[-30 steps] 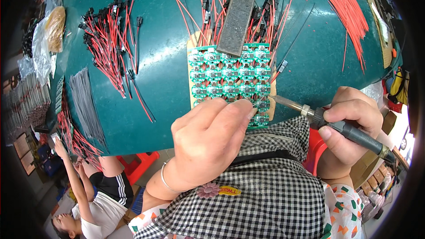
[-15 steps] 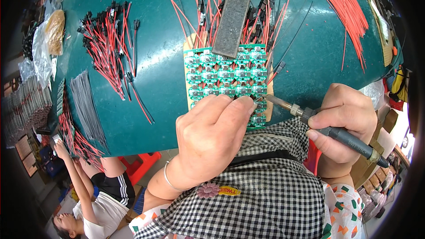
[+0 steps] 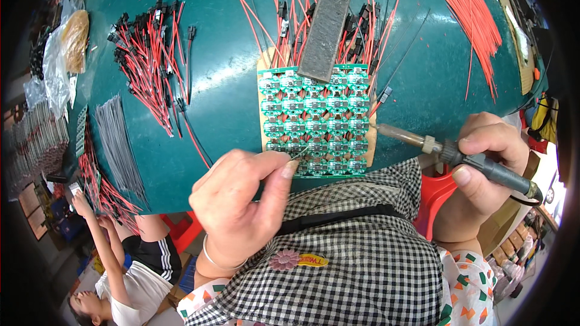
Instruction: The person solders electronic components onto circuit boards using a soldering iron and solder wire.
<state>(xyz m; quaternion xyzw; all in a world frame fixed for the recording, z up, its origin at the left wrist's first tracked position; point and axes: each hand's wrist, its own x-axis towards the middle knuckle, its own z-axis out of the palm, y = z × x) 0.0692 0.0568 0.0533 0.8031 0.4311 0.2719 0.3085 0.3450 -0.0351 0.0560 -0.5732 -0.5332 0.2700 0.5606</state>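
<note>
In front of me a panel of small green circuit boards [image 3: 317,125] lies on a tan backing board [image 3: 371,142]. My left hand [image 3: 238,196] is closed in a pinch at the panel's lower left, a thin wire [image 3: 303,152] sticking out from thumb and forefinger over the boards. My right hand [image 3: 492,154] grips a soldering iron [image 3: 450,153], whose tip points left, just beside the panel's right edge. Across the panel's top rests a dark flat metal bar [image 3: 326,24]. Red and black wires with black connectors [image 3: 359,24] fan out beyond the panel.
On the green table [image 3: 223,84] a pile of connector leads [image 3: 151,66] and a bundle of grey wires [image 3: 119,145] lie to the left. Red wires [image 3: 465,15] are spread at the far right. Another person [image 3: 133,278] sits at the lower left, beside a red stool [image 3: 184,232].
My left hand has drawn left and down from the panel's middle, uncovering more boards and the thin wire. The soldering iron has moved right, off the boards. The panel sits slightly farther right.
</note>
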